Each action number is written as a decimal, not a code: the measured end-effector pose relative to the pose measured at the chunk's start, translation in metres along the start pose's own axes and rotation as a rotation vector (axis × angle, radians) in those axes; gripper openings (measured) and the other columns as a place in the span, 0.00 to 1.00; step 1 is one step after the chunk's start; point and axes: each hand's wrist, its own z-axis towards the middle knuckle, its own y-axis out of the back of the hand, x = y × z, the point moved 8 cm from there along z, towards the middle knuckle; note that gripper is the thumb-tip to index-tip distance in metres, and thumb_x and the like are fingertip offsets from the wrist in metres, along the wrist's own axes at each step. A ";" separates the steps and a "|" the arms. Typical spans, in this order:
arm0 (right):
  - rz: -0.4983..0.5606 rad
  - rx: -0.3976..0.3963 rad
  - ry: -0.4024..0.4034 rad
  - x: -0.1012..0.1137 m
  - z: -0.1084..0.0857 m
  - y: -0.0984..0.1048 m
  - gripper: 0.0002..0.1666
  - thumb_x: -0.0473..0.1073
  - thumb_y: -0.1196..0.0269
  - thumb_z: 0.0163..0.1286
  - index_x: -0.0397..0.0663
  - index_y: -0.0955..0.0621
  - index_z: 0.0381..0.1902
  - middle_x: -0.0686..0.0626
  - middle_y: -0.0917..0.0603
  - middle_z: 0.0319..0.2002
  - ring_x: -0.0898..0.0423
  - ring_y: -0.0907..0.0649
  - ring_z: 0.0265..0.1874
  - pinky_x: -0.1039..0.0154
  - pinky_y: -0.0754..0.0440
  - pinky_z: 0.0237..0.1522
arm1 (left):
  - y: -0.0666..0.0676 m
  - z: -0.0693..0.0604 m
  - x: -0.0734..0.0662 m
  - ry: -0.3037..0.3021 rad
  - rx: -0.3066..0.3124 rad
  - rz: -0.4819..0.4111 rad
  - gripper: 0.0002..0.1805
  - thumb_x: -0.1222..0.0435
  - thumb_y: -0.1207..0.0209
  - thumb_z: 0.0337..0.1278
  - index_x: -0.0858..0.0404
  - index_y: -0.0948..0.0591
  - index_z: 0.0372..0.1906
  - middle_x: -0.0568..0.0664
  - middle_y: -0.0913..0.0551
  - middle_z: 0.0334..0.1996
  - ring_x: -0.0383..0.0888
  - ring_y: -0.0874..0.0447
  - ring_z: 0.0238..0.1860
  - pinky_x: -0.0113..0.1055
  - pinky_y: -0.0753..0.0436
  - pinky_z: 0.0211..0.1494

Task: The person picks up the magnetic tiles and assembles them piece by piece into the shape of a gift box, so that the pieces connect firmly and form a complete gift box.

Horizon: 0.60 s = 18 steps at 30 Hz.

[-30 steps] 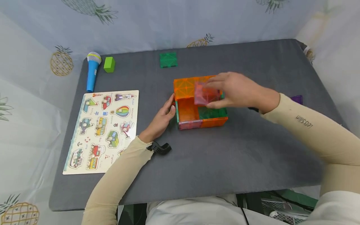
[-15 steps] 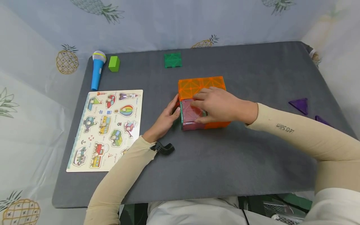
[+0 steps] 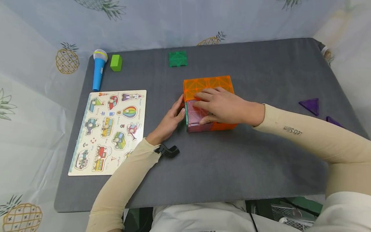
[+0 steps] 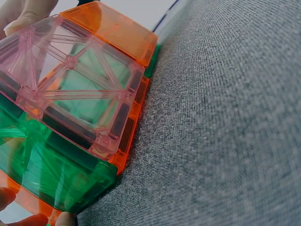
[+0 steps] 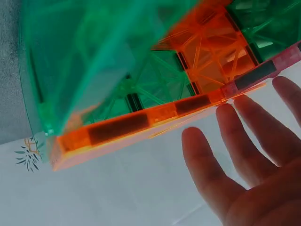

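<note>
A low box of translucent magnetic tiles (image 3: 226, 83) stands on the grey table, its back half topped in orange. A pink square tile (image 3: 192, 116) lies over the front left of the top. My right hand (image 3: 224, 107) rests on the box from above, its fingers spread over the pink tile and its thumb near the front edge. My left hand (image 3: 168, 124) lies against the left side, with fingertips (image 4: 66, 218) touching near a green side tile (image 4: 56, 176). The pink front tile (image 4: 80, 89) shows in the left wrist view. My right hand partly hides the top's front right.
A green tile (image 3: 178, 59) lies behind the box. Purple triangle tiles (image 3: 311, 105) lie to the right. At the left are a picture puzzle board (image 3: 111, 133), a blue toy microphone (image 3: 99, 69) and a lime green block (image 3: 116, 62).
My right hand has brought the pink tile down and left onto the box's front-left opening. My left hand has stayed against the side. Little differs over the last half second.
</note>
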 end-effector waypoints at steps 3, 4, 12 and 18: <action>0.008 0.011 -0.003 -0.003 0.003 -0.001 0.41 0.68 0.43 0.63 0.53 0.30 0.69 0.42 0.33 0.70 0.42 0.36 0.69 0.39 0.35 0.64 | 0.002 0.001 -0.002 -0.005 -0.005 0.008 0.33 0.63 0.59 0.74 0.49 0.55 0.77 0.44 0.57 0.77 0.41 0.58 0.77 0.43 0.52 0.77; 0.018 0.007 -0.001 -0.003 0.004 -0.001 0.42 0.68 0.43 0.63 0.54 0.30 0.69 0.42 0.34 0.70 0.42 0.36 0.69 0.39 0.35 0.64 | 0.002 0.001 -0.003 -0.007 -0.006 0.010 0.33 0.63 0.58 0.74 0.49 0.55 0.77 0.44 0.57 0.77 0.40 0.58 0.77 0.43 0.52 0.77; 0.098 0.005 0.052 -0.024 0.016 0.014 0.35 0.64 0.46 0.69 0.51 0.27 0.66 0.43 0.30 0.67 0.43 0.34 0.67 0.38 0.35 0.64 | 0.002 0.000 -0.001 -0.015 -0.004 0.019 0.33 0.62 0.58 0.74 0.49 0.55 0.77 0.43 0.57 0.78 0.40 0.57 0.77 0.42 0.52 0.77; 0.173 0.066 -0.074 -0.120 0.052 0.020 0.25 0.47 0.54 0.78 0.38 0.29 0.65 0.36 0.30 0.66 0.38 0.33 0.66 0.41 0.38 0.67 | 0.001 0.000 -0.001 -0.007 -0.016 0.025 0.33 0.63 0.58 0.74 0.51 0.55 0.78 0.46 0.58 0.78 0.42 0.59 0.77 0.43 0.52 0.77</action>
